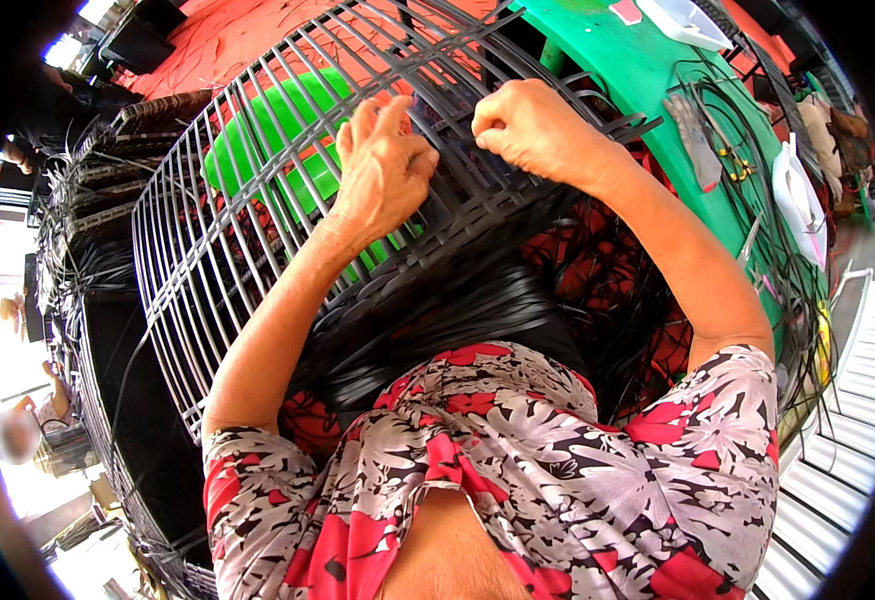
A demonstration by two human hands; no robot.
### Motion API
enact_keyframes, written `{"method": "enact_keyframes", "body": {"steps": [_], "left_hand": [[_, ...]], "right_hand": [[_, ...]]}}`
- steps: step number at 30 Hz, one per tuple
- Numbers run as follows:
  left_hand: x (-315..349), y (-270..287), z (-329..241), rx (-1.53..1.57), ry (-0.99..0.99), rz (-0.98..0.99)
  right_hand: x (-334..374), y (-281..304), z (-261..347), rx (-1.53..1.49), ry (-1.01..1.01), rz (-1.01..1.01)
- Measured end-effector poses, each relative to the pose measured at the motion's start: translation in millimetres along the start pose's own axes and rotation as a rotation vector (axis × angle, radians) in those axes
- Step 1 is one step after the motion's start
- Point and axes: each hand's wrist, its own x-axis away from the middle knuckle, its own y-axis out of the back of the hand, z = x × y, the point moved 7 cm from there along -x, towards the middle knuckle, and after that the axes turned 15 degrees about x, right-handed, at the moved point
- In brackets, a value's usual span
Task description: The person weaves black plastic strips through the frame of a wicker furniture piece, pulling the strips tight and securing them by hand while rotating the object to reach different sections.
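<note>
A dark frame of many thin parallel bars [219, 245] stands tilted before me, with flat black strips woven in along its near edge [457, 225]. My left hand [382, 165] lies over the bars, its bent fingers spread apart. To its right, my right hand [537, 130] is closed in a pinch above the woven part; whatever sits between its fingertips is hidden. A thick bundle of loose black strips [447, 325] lies across my lap, under the frame.
Behind the bars shows a bright green plastic piece [277, 120]. A green-topped table [647, 80] at the right bears a grey glove [692, 140], a white tray [685, 22] and tangled black strips. Woven dark panels [122, 150] are piled at the left; a person [19, 432] is farther off.
</note>
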Motion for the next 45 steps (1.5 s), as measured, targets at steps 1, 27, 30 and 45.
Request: {"method": "enact_keyframes", "body": {"steps": [1, 27, 30, 45], "left_hand": [[4, -7, -1, -0.078, 0.006, 0.088], [34, 28, 9, -0.071, 0.063, -0.065], [38, 8, 9, -0.106, 0.202, 0.124], [29, 32, 28, 0.372, 0.377, -0.102]], "right_hand": [[0, -7, 1, 0.125, 0.008, 0.038], [-4, -19, 21, -0.264, -0.097, 0.035], [-6, -32, 34, 0.132, 0.057, -0.028], [-7, -42, 20, -0.581, -0.113, 0.042]]}}
